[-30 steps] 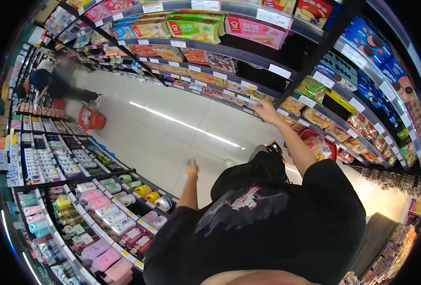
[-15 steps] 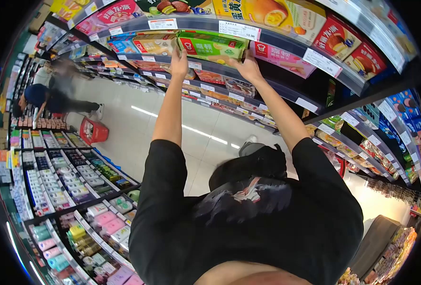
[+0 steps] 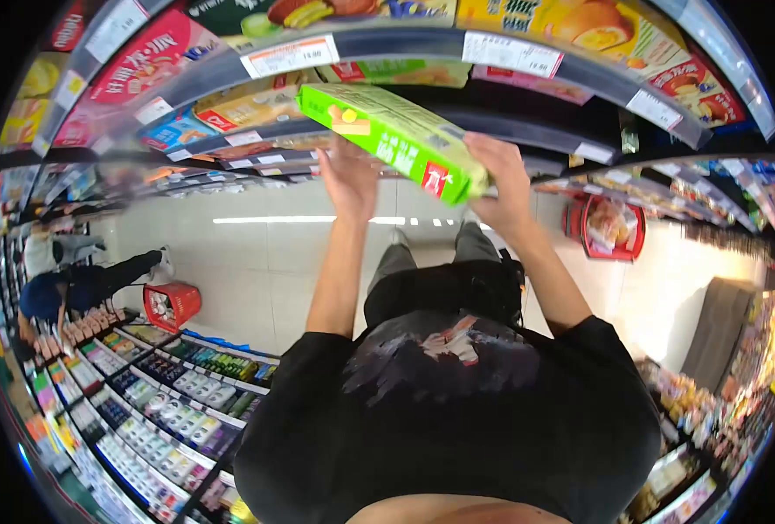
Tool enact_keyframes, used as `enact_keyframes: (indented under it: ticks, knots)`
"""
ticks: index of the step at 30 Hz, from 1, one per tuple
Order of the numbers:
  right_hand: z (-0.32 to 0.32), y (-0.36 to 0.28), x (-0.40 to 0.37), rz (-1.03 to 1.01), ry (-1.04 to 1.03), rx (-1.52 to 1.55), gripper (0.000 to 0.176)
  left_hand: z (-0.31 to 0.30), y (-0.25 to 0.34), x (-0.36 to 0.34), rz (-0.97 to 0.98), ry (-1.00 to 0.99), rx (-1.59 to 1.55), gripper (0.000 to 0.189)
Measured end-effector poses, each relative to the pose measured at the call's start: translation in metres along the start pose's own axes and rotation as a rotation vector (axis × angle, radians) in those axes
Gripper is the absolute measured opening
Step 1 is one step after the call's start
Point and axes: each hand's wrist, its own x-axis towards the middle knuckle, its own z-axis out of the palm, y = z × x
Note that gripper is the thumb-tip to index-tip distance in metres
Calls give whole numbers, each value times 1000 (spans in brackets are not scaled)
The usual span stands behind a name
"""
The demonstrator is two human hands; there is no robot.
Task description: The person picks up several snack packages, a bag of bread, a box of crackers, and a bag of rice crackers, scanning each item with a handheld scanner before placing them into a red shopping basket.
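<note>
My right hand (image 3: 499,182) grips the right end of a long green snack box (image 3: 387,140), with fingers on its top edge. The box is tilted, its left end higher, in front of the shelf. White lettering and a red logo mark its bright green side. My left hand (image 3: 351,182) is open just below the left part of the box, thumb apart and slightly blurred; its fingertips are partly hidden behind the box. Behind it on the shelf lie another green box (image 3: 405,72), a tan box (image 3: 256,103) and a pink box (image 3: 536,85).
A shelf edge with price tags (image 3: 514,54) runs above the box. A red basket holding packages (image 3: 613,229) stands on the floor to the right. At left, a person in dark clothes (image 3: 64,293) bends by another red basket (image 3: 173,306). Shelves of bottles (image 3: 160,402) line the lower left.
The green box has come off the shelf toward me and turned, held in my right hand. My left hand has moved down below it. My view has shifted, showing the right basket more fully.
</note>
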Motion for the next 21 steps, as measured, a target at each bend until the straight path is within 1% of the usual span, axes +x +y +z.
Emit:
enact_keyframes:
  ticks: [1,2,4,5,6,7,8,9,10,11,12,13,14,15,16,18,19,20,21]
  knots:
    - [4,-28,-8,23,-6,-31,58,0,-13,-20,-106,119,-190,76]
    - [9,-56,-14,43,-6,-61,58,10,-15,-37,-139,137,-191,76]
    - [14,-103,-23,165,-301,-36,57,39,-11,-52,-349,-164,-573,75]
    - [8,-123,-20,198,-419,-23,52,29,-10,-57,-371,-145,-585,75]
    - [3,-133,-33,225,-431,-29,52,14,-12,-58,-482,-89,-632,75]
    - [-8,-136,-54,484,-280,-33,46,5,-12,-57,-586,-40,-678,75]
    - [-20,-130,-78,724,-119,-41,42,2,-6,-54,-587,-41,-691,75]
    - [-30,-117,-110,1014,-65,-108,40,3,3,-51,-684,-126,-559,73]
    - [-40,-104,-159,1312,-4,-174,39,10,9,-57,-745,-149,-517,73]
    - [-53,-87,-235,1413,-273,-465,43,18,16,-63,-805,-174,-475,73]
    - [-56,-86,-313,1523,-563,-770,48,15,15,-66,-815,-169,-471,73]
    - [-63,-87,-400,1482,-987,-663,47,12,12,-66,-890,-302,-470,74]
    - [-76,-101,-479,1738,-1020,-421,46,9,7,-67,-956,-441,-467,75]
    - [-73,-123,-479,1975,-889,-216,45,34,14,-75,-904,-334,-327,80]
    - [-75,-144,-489,2089,-746,-99,45,37,7,-77,-895,-339,-322,80]
    - [-78,-166,-495,2197,-535,62,43,40,-10,-84,-1025,-441,-433,83]
    - [-81,-168,-497,2210,-475,103,42,44,-22,-84,-1085,-461,-505,83]
    - [-85,-169,-501,2221,-416,148,41,48,-34,-85,-1081,-467,-500,83]
    - [-90,-171,-506,2230,-369,189,41,54,-43,-90,-1136,-494,-561,83]
